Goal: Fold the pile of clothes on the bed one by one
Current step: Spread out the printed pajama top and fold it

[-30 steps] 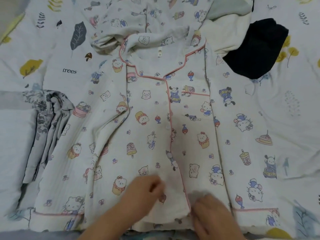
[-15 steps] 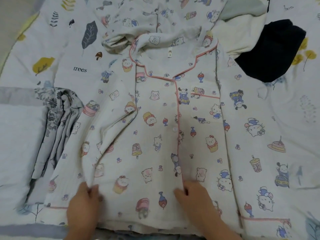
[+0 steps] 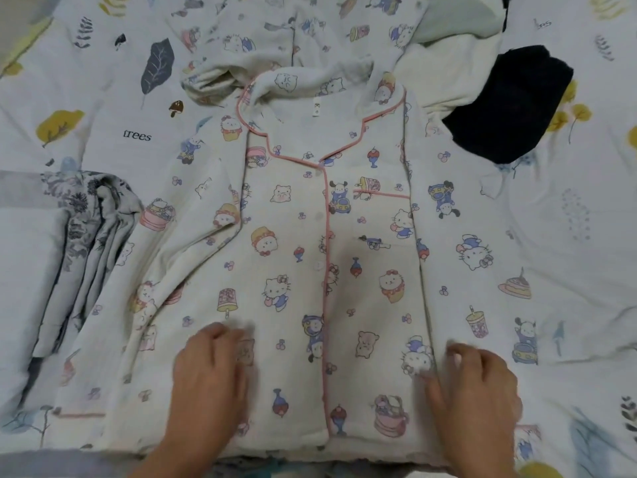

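**Smoothing the pyjama top before its first fold**

While the pyjama top (image 3: pixel 310 243) lies face up and buttoned across the middle of the frame on the bed (image 3: pixel 86 108), both hands rest on its lower part, apparently to press the cloth flat so a fold will run clean. The left hand (image 3: pixel 206 374) lies palm down at lower centre-left, fingers loosely bent, gripping nothing. The right hand (image 3: pixel 479 384) lies at lower right near the side seam, fingers also relaxed on the fabric; motion blur hides whether any cloth is pinched, but none looks gathered. Both sleeves lie spread outward, not yet turned in.

Counted: two hands, one top being worked. Waiting at the upper edge are one matching printed garment (image 3: pixel 293 32), one dark garment (image 3: pixel 510 101) at upper right and pale cloth (image 3: pixel 437 74) between them. One grey floral piece (image 3: pixel 86 243) lies at the left, seemingly already folded.
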`<state>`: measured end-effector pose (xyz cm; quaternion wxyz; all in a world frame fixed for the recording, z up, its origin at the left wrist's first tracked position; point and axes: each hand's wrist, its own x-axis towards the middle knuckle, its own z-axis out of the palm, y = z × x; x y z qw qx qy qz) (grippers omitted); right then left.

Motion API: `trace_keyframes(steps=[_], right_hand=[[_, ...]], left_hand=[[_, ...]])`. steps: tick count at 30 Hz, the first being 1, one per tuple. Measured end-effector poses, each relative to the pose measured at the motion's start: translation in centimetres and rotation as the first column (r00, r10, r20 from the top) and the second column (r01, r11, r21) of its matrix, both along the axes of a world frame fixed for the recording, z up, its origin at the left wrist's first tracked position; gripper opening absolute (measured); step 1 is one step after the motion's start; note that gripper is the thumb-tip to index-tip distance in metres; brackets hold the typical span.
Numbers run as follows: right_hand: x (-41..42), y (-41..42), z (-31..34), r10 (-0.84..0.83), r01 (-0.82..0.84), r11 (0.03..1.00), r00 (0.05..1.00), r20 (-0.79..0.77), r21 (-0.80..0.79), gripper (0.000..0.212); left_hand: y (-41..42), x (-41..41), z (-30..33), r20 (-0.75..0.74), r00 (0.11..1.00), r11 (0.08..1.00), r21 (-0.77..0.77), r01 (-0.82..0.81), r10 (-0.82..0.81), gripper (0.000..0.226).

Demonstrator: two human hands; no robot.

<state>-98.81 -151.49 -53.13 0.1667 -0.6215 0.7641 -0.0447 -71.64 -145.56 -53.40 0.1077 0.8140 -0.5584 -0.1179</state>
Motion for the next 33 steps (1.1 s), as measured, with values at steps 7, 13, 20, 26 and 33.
trace_keyframes(steps=[7,13,20,26,33], right_hand=[[-3.1,0.8,-0.9,0.213,-0.121,0.891,0.963,-0.168,0.438,0.118],[-6.1,2.3,-1.7,0.468,-0.453,0.873,0.882,-0.048,0.182,0.099],[-7.7,3.2,-2.2,0.706,-0.719,0.693,0.691,-0.158,-0.05,0.016],[-10.1,3.0,-0.7,0.673,-0.712,0.688,0.698,-0.242,-0.139,0.029],[-8.2,1.1,0.3,0.239,-0.24,0.971,0.964,0.114,-0.003,0.063]], left_hand=[[-0.2,-12.2,-2.4,-0.09,0.732,0.728,0.077,0.681,-0.676,0.039],[-0.5,-13.4,-3.7,-0.02,0.709,0.704,0.104,0.703,-0.705,0.018],[-0.3,-13.8,-3.0,0.008,0.696,0.692,-0.102,0.715,-0.718,0.039],[-0.6,-15.8,-2.5,-0.026,0.627,0.628,-0.063,0.776,-0.778,0.027],[-5.5,-14.9,-3.2,0.013,0.885,0.864,-0.207,0.458,-0.466,0.046]])
